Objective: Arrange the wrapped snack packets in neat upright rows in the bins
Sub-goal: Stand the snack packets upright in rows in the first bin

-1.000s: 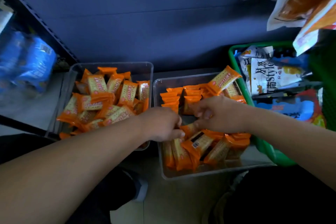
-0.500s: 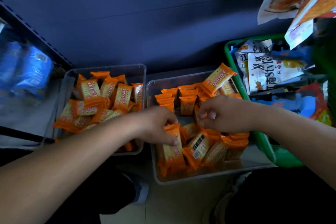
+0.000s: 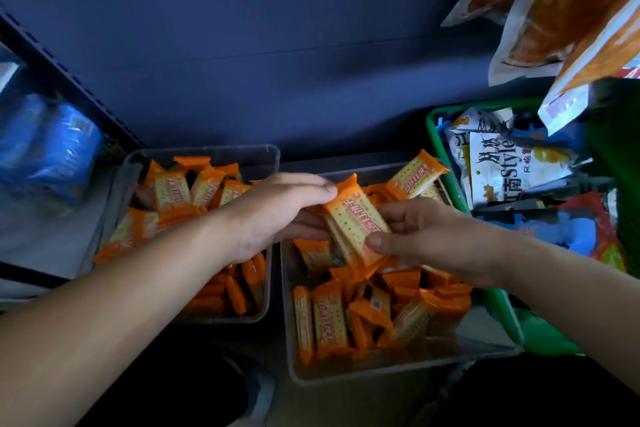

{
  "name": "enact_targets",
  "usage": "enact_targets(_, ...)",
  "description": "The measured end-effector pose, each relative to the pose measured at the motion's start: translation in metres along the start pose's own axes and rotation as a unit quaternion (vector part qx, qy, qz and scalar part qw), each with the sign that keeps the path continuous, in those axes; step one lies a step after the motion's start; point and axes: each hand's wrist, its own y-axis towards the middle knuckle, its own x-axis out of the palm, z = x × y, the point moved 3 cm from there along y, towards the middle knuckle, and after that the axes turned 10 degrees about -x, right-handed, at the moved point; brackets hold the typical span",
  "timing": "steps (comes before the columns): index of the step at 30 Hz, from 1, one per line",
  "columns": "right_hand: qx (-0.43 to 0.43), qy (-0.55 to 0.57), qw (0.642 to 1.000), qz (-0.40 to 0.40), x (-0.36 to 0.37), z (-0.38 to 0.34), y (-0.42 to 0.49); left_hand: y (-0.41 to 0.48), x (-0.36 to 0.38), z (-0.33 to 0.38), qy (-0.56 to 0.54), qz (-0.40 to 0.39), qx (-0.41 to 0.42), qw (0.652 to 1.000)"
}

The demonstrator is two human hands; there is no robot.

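Note:
Two clear plastic bins stand side by side. The left bin holds a loose heap of orange cracker packets. The right bin holds several more, some on edge at the front, others jumbled. Above the right bin both hands hold a small stack of orange packets. My left hand grips the stack from the left, fingers over its top. My right hand pinches it from the right, thumb on the front packet.
A green basket full of mixed snack bags stands right of the bins. Large orange-and-white bags hang at the top right. Blue packets lie on a dark shelf at the left. A dark blue wall is behind.
My left hand has lifted packets from the front of the right bin up toward the back. My right hand has opened from its curl and taken hold of the same stack.

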Motion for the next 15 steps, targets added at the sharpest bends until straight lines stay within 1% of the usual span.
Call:
enact_targets(3,0.000,-0.018,1.000,0.005,0.000,0.000,-0.001,0.000,-0.001,-0.002,0.059,0.002,0.006,0.998)
enact_targets(5,0.000,-0.014,1.000,0.012,0.000,-0.001,-0.001,0.000,-0.002,-0.002,0.048,0.016,0.017,0.999)
enact_targets(7,0.002,-0.006,0.999,0.037,-0.003,-0.002,0.001,0.000,-0.004,-0.001,0.026,0.019,0.022,0.999)
enact_targets(9,0.005,0.010,0.997,0.078,-0.010,-0.003,0.002,0.000,-0.007,0.001,0.027,0.022,0.030,0.999)
enact_targets(12,0.007,0.056,0.988,0.141,-0.025,-0.001,0.003,0.000,-0.011,0.003,0.023,0.057,0.033,0.998)
enact_targets(15,0.020,0.083,0.984,0.157,-0.032,0.003,0.004,-0.001,-0.014,0.004,0.010,0.073,0.032,0.997)
